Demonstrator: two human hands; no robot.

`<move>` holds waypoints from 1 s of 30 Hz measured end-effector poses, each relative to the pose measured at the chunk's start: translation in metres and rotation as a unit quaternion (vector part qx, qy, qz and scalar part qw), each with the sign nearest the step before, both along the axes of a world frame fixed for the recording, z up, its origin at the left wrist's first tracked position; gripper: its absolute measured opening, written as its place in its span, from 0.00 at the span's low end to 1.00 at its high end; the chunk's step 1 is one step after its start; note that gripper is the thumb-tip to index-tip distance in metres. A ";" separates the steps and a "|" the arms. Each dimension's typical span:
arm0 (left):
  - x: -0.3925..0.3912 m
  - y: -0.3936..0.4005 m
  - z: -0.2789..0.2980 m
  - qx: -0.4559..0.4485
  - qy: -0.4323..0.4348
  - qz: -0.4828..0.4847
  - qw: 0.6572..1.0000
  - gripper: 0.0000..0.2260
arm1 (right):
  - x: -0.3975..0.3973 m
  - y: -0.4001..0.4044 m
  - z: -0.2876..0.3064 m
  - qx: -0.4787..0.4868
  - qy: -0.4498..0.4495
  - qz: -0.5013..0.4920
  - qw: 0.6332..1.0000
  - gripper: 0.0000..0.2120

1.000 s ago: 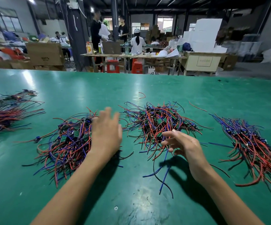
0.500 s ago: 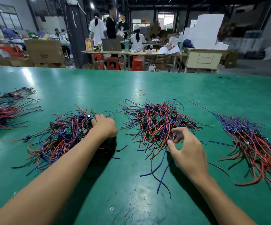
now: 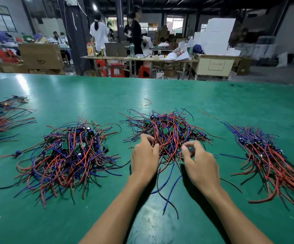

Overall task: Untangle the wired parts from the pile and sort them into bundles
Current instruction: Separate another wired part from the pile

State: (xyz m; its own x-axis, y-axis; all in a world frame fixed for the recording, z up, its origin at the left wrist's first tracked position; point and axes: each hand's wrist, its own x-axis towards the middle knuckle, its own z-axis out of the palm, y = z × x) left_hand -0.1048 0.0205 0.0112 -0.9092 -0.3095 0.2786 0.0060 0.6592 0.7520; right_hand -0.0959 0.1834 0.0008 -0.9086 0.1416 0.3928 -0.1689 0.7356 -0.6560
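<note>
Both hands work at the near edge of the middle pile of red, blue and black wires with small green boards. On the right hand the thumb and forefinger are curled together in a pinch on a wire at the pile's near right edge, the other fingers bent behind them. The left hand has its fingers curled down into the wires at the pile's near left edge, gripping them; exactly which strands it holds cannot be told. A few loose blue and black wires trail from the pile toward the person, between the two forearms. Left of the hands lies a second pile, wider and just as tangled, well apart from the middle one. To the right lies a bundle with its wires combed roughly one way, fanning toward the near right. Another bundle sits at the far left edge. All rest on a green table. Beyond it stand people by workbenches, red stools, cardboard boxes and white foam blocks.
</note>
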 end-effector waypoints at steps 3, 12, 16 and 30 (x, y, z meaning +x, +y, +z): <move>0.004 0.002 0.000 -0.028 0.044 -0.024 0.998 0.11 | 0.002 -0.006 0.001 -0.032 0.002 0.096 0.995 0.09; 0.004 0.002 -0.001 -0.157 0.057 -0.031 0.986 0.10 | 0.008 -0.011 -0.005 -0.060 -0.010 0.214 0.975 0.10; 0.009 0.005 0.007 -0.046 0.037 -0.052 0.997 0.07 | 0.006 -0.011 -0.003 -0.132 -0.023 0.142 0.981 0.11; 0.022 0.024 -0.001 0.018 0.149 -0.189 0.970 0.08 | 0.001 0.001 0.009 -0.317 -0.094 0.125 0.935 0.12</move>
